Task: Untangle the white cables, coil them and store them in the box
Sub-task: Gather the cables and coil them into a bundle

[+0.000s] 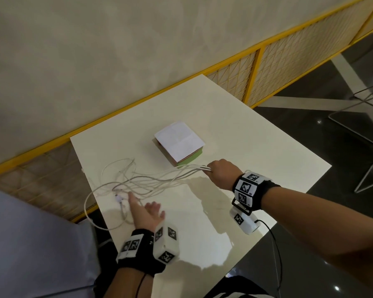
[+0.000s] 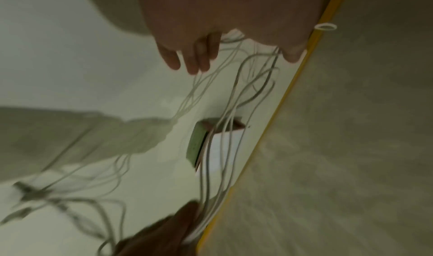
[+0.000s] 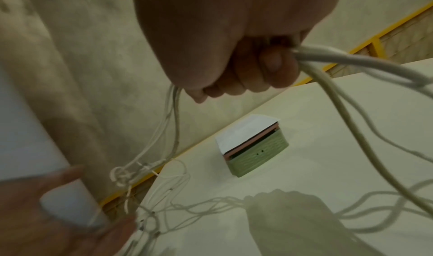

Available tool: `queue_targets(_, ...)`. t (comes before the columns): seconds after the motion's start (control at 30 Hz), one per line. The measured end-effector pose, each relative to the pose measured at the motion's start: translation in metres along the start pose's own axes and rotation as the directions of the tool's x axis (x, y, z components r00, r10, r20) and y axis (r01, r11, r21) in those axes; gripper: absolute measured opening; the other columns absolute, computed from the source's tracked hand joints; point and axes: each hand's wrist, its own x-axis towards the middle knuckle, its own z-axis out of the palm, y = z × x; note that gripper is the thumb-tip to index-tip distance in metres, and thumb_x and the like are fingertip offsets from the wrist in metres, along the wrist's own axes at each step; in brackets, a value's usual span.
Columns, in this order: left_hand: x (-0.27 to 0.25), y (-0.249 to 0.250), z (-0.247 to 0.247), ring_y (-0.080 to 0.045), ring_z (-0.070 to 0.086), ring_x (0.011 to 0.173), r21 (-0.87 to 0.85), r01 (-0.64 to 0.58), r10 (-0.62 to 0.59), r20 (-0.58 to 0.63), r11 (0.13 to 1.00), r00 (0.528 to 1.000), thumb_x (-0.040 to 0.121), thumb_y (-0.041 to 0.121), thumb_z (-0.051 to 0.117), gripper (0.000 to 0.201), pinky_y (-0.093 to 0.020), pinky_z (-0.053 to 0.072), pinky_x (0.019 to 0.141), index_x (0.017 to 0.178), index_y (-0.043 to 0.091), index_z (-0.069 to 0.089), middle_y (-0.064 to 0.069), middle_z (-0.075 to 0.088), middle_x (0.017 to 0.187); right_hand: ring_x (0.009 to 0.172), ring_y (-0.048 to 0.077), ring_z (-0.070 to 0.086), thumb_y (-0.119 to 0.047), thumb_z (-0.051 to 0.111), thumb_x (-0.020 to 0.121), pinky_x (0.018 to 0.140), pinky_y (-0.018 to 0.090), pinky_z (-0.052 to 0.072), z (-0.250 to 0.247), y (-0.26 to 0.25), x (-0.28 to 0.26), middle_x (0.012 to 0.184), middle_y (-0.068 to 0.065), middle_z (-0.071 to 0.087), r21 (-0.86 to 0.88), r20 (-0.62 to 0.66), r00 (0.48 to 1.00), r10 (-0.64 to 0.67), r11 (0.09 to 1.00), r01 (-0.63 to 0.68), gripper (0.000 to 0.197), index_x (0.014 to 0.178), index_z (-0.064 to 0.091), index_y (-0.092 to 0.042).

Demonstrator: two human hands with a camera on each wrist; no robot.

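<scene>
Left hand (image 1: 145,214) lay open-fingered over tangled thin white cables (image 1: 142,181) | right hand (image 1: 221,176) gripped several strands (fist closed) | lidded green box (image 1: 179,145) beside it

Glossy white table, beige wall, dark floor

The table (image 1: 235,130) backs onto a yellow-framed lattice panel (image 1: 267,67) under a mottled beige wall (image 1: 95,50); off its right edge there's shiny dark floor (image 1: 310,265) and what looks like a wire-frame chair (image 1: 370,134).

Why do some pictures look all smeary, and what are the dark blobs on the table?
Left wrist view: motion blur smears the white cables and left hand. Right wrist view: right hand fairly sharp, edges soft. Head view: sharpest; the blobs are arm shadows and glare on the glossy table; straight rails bend from the wide lens.
</scene>
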Motion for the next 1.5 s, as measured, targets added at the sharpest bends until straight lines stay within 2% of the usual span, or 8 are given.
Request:
queue_targets(0.1, -0.02, -0.014, 0.029, -0.023, 0.047, 0.116, 0.188, 0.112, -0.156, 0.241, 0.976, 0.958, 0.078, 0.075, 0.044, 0.078, -0.039, 0.031, 0.103, 0.117, 0.007, 0.052, -0.009, 0.057, 0.113, 0.07, 0.031, 0.047, -0.035, 0.034, 0.098, 0.061, 0.033, 0.034, 0.005, -0.022, -0.006, 0.094, 0.018, 0.063, -0.084, 0.012, 0.999, -0.039, 0.996, 0.04, 0.038, 0.093, 0.058, -0.006)
queue_targets(0.2, -0.036, -0.02, 0.059, -0.021, 0.053, 0.111, 0.287, 0.041, -0.143, 0.346, 0.957, 0.927, 0.084, 0.067, 0.047, 0.065, -0.035, 0.033, 0.1, 0.108, 0.008, 0.06, -0.008, 0.062, 0.113, 0.079, 0.034, 0.061, -0.027, 0.036, 0.095, 0.06, 0.033, 0.037, 0.012, -0.047, -0.017, 0.096, 0.016, 0.066, -0.169, 0.051, 0.988, -0.147, 0.974, 0.154, 0.031, 0.103, 0.06, -0.009)
queue_targets(0.33, -0.041, -0.02, 0.08, -0.019, 0.064, 0.094, 0.13, -0.132, 0.106, 0.187, 0.983, 0.977, 0.101, 0.034, 0.04, 0.039, -0.034, 0.045, 0.09, 0.074, 0.01, 0.056, -0.007, 0.071, 0.086, 0.086, 0.038, 0.063, -0.035, 0.034, 0.096, 0.061, 0.035, 0.036, 0.021, -0.062, -0.027, 0.099, 0.019, 0.065, -0.194, 0.02, 0.978, -0.21, 0.958, 0.21, 0.041, 0.115, 0.052, -0.004)
queue_targets(0.43, -0.053, -0.021, 0.091, -0.012, 0.054, 0.048, 0.071, -0.245, 0.24, 0.073, 0.967, 0.968, 0.101, 0.026, 0.038, 0.04, -0.026, 0.044, 0.063, 0.062, 0.014, 0.036, 0.0, 0.042, 0.058, 0.089, 0.037, 0.062, -0.039, 0.036, 0.094, 0.063, 0.033, 0.036, 0.014, -0.064, -0.027, 0.1, 0.018, 0.065, -0.145, -0.018, 0.98, -0.197, 0.971, 0.193, 0.042, 0.117, 0.053, -0.008)
queue_targets(0.63, -0.047, 0.023, 0.082, -0.013, 0.027, 0.03, -0.24, -0.276, 0.287, 0.01, 0.931, 0.958, 0.098, 0.024, 0.035, 0.036, -0.022, 0.044, 0.045, 0.063, 0.016, 0.03, 0.002, 0.025, 0.043, 0.069, 0.03, 0.055, -0.03, 0.05, 0.086, 0.058, 0.031, 0.038, 0.018, -0.026, -0.022, 0.068, 0.008, 0.054, -0.009, 0.176, 0.976, -0.131, 0.991, 0.134, 0.027, 0.065, 0.052, -0.013)
queue_targets(0.77, -0.035, 0.045, 0.066, -0.012, 0.016, 0.029, -0.234, -0.297, 0.295, -0.043, 0.926, 0.954, 0.09, 0.013, 0.029, 0.029, -0.012, 0.014, 0.035, 0.061, 0.018, 0.024, 0.006, 0.017, 0.037, 0.062, 0.027, 0.044, -0.038, 0.046, 0.095, 0.055, 0.031, 0.029, 0.023, 0.011, -0.02, 0.053, -0.003, 0.041, 0.039, 0.124, 0.981, -0.147, 0.989, 0.143, 0.048, 0.051, 0.034, -0.024)
queue_targets(1.33, -0.036, 0.031, 0.063, -0.012, 0.015, 0.03, -0.238, -0.307, 0.306, -0.039, 0.922, 0.951, 0.09, 0.012, 0.028, 0.031, -0.014, 0.013, 0.034, 0.06, 0.019, 0.022, 0.006, 0.016, 0.039, 0.069, 0.03, 0.046, -0.046, 0.029, 0.098, 0.062, 0.033, 0.036, 0.033, 0.03, -0.023, 0.068, 0.006, 0.051, -0.297, 0.159, 0.986, -0.056, 0.949, 0.102, 0.041, 0.077, 0.048, -0.016)
queue_targets(1.5, -0.039, 0.02, 0.064, -0.012, 0.015, 0.032, -0.207, -0.326, 0.329, -0.023, 0.923, 0.944, 0.091, 0.015, 0.03, 0.031, -0.015, 0.014, 0.034, 0.061, 0.02, 0.023, 0.007, 0.016, 0.041, 0.081, 0.034, 0.057, -0.041, 0.042, 0.094, 0.065, 0.032, 0.035, 0.033, 0.044, -0.024, 0.093, 0.013, 0.063, -0.159, 0.098, 0.989, -0.11, 0.979, 0.125, 0.031, 0.096, 0.051, -0.011)
